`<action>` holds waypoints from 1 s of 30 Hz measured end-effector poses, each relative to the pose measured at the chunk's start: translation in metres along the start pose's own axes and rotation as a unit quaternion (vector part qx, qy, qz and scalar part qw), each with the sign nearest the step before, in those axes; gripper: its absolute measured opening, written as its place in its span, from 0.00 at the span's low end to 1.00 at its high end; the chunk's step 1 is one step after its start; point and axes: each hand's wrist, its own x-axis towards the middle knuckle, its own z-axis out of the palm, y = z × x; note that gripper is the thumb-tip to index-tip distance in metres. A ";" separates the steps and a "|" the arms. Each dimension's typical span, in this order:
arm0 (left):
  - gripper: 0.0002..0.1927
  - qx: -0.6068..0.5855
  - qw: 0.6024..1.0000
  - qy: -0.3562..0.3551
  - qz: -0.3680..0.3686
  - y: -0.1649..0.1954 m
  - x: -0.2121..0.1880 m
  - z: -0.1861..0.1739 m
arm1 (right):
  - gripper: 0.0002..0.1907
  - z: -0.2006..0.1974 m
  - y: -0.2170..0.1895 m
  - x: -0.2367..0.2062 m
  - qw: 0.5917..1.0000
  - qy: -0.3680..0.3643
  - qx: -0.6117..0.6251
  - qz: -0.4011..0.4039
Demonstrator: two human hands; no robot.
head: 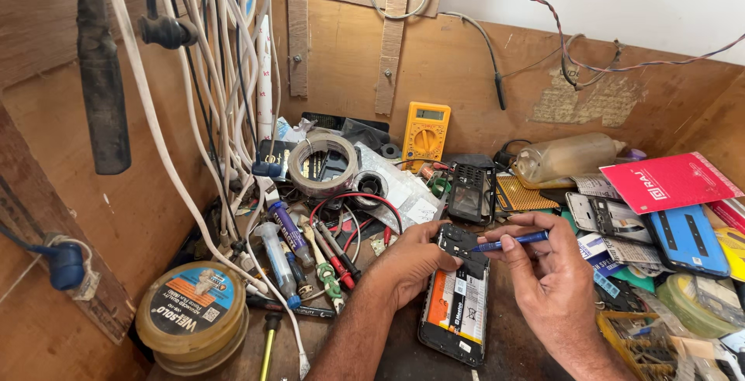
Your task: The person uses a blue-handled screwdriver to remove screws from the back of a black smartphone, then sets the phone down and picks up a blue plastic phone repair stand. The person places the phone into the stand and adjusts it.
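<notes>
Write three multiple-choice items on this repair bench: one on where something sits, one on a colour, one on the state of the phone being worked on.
1. Where does the multimeter stand?
A. against the back wooden wall
B. in the person's left hand
C. on top of the red booklet

2. What colour is the handle of the tool in the right hand?
A. yellow
B. blue
C. white

3. In what state is the phone under the hands?
A. sealed in a box
B. closed with its back cover on
C. open, with its battery showing

Answers:
1 A, it leans at the rear of the bench, behind the roll of tape.
2 B, the slim handle between the fingers is blue.
3 C, the back is off and the left hand steadies its upper end.
</notes>
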 end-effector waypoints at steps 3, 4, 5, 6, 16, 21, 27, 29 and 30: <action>0.30 -0.005 0.999 -0.029 0.024 0.000 -0.001 -0.001 | 0.14 0.001 0.000 0.001 1.000 0.004 -0.010 -0.008; 0.30 -0.006 1.000 -0.022 0.021 0.000 -0.001 -0.001 | 0.13 0.001 -0.001 0.001 1.000 0.006 -0.019 -0.010; 0.30 -0.006 1.000 -0.014 0.017 -0.001 0.000 -0.001 | 0.13 0.001 -0.001 0.001 1.000 0.008 -0.028 -0.012; 0.30 -0.007 1.000 -0.007 0.014 -0.001 0.000 -0.001 | 0.14 0.002 -0.002 0.002 0.999 0.011 -0.038 -0.014; 0.30 0.000 0.999 -0.018 0.033 -0.004 -0.004 0.002 | 0.11 -0.003 -0.020 0.033 0.988 -0.110 -0.104 0.027; 0.32 -0.018 1.000 -0.003 -0.004 0.000 -0.007 0.008 | 0.15 -0.003 -0.022 0.038 0.975 -0.095 -0.184 0.082; 0.30 -0.001 0.999 -0.041 0.015 0.002 -0.012 0.010 | 0.14 0.002 -0.022 0.039 0.987 -0.101 -0.073 0.099; 0.30 -0.006 1.000 -0.030 -0.004 0.003 -0.012 0.012 | 0.15 0.001 -0.022 0.040 0.981 -0.080 -0.094 0.147; 0.29 -0.008 1.000 -0.024 -0.012 0.003 -0.012 0.013 | 0.14 0.000 -0.023 0.040 0.980 -0.072 -0.129 0.135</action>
